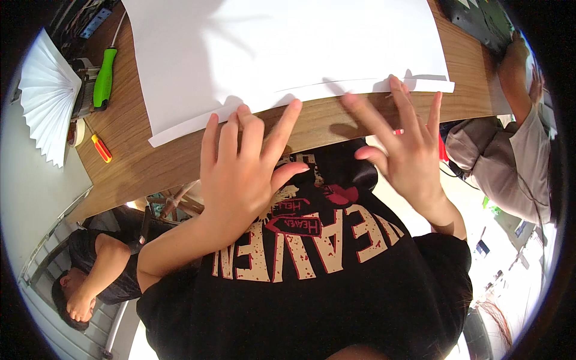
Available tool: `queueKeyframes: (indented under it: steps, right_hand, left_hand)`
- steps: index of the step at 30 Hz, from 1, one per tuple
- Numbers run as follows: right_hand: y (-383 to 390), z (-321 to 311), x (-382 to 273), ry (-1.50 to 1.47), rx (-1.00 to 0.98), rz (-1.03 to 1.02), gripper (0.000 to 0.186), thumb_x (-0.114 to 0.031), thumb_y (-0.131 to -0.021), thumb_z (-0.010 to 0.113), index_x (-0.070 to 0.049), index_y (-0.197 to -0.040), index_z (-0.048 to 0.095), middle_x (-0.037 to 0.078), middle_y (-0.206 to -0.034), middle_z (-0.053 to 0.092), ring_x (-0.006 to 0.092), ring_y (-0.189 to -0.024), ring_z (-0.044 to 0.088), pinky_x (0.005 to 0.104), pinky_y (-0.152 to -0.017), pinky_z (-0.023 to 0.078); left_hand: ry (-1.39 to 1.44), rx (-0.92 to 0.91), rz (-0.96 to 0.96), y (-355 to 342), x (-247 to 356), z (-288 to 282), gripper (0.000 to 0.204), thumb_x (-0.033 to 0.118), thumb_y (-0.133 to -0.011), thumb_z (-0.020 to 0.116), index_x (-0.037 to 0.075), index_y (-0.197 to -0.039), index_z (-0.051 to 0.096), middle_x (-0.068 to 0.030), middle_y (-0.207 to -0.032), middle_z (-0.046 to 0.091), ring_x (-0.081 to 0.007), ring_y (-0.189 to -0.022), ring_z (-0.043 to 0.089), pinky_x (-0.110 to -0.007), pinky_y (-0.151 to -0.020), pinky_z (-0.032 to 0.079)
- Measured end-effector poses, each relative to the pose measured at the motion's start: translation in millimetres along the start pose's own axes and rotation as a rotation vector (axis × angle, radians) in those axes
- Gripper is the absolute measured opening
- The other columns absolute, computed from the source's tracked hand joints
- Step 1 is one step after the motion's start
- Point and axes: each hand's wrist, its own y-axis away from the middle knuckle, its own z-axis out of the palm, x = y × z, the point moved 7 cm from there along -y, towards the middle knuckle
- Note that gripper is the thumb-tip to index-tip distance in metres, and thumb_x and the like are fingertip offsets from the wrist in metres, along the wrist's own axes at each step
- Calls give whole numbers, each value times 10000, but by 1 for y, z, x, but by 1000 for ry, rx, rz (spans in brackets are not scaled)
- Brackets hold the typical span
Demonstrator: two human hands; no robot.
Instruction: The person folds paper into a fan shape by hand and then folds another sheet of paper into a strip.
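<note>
A large white sheet of paper lies on the wooden table, with a narrow strip folded up along its near edge. My left hand rests at the left half of that fold, fingers spread and fingertips on or close to the strip. Over the right half is my right hand, its fingers spread too, some tips at the folded edge; its index finger is slightly blurred. Neither hand grips anything. Shadows of my fingers fall on the paper.
On the wooden table, left of the sheet, are a green-handled screwdriver, a small red-and-yellow screwdriver, a tape roll and a pleated white paper fan. A dark device stands far right. Other people sit at left and right.
</note>
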Motion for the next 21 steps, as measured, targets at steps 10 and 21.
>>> queueKeyframes:
  steps: [10,21]
  right_hand:
    - [4,0,25,119,-86,87,668,-666,-907,354,-306,-1459,466,84,-1435,510,250,-1307,512,669,-1143,76]
    - [47,29,80,-237,358,299,438,-258,-979,520,-143,-1401,540,73,-1475,488,268,-1402,412,616,-1165,19]
  left_hand:
    - [28,27,-11,12,-25,8,806,518,-744,685,209,-1458,474,-105,-1273,526,-287,-1025,532,-473,-969,438]
    - [134,116,-152,60,-73,7,702,452,-836,680,66,-1399,518,-120,-1327,530,-306,-1195,510,-563,-1062,349]
